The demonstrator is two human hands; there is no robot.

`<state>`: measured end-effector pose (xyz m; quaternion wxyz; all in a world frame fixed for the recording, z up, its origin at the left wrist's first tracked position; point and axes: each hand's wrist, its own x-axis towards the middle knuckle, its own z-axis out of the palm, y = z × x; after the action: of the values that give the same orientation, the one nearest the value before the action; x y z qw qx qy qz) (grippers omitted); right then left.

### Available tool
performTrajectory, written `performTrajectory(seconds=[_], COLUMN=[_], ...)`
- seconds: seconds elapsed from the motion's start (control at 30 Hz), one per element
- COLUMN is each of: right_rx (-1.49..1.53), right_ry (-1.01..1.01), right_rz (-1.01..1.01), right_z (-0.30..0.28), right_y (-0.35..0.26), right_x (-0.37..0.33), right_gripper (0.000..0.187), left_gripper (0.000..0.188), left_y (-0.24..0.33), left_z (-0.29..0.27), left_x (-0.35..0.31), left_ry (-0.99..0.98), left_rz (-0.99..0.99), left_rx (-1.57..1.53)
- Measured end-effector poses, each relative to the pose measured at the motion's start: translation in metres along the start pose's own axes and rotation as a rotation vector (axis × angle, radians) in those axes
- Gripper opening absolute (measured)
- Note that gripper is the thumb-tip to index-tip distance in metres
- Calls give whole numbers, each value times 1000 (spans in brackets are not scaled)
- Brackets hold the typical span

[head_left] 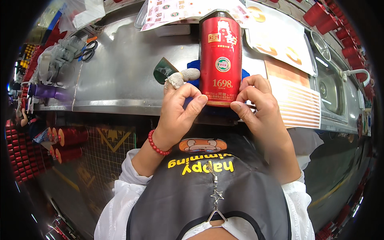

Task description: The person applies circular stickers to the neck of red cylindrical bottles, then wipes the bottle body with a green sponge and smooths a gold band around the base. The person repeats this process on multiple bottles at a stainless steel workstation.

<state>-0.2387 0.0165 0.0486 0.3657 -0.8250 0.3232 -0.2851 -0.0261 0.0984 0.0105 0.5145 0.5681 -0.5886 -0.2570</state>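
A tall red cylinder-shaped box (221,56) with gold print lies on a steel worktable (120,72), its near end at the table's front edge. My left hand (180,108) pinches its lower left rim with thumb and fingers; the index finger wears a knitted cot and holds a small dark green scraper (164,70). My right hand (258,102) grips the lower right rim of the cylinder. A blue cloth (194,68) lies under the cylinder.
Printed sheets (180,10) and white label sheets (280,40) lie at the back, an orange striped stack (296,100) to the right, beside a steel sink (332,88). Scissors (88,50) rest at left. Red cylinders (68,140) are stacked on the floor at left.
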Motion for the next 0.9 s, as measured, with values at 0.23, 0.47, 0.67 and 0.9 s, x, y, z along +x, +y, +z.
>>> performTrajectory(seconds=[0.23, 0.47, 0.67, 0.9], right_rx=[41, 70, 54, 41], right_ry=[5, 32, 57, 75], right_rz=[54, 48, 35, 25], right_z=[2, 5, 8, 10], right_y=[2, 3, 4, 5], right_x=[-3, -3, -2, -2], right_gripper=[17, 16, 18, 19], left_gripper=[20, 22, 22, 23], left_y=[-8, -12, -14, -19], left_z=[-4, -5, -6, -8], left_x=[0, 0, 1, 1], left_ry=[-64, -61, -79, -107], left_rz=[-47, -62, -68, -80], left_rx=[-45, -102, -136, -124])
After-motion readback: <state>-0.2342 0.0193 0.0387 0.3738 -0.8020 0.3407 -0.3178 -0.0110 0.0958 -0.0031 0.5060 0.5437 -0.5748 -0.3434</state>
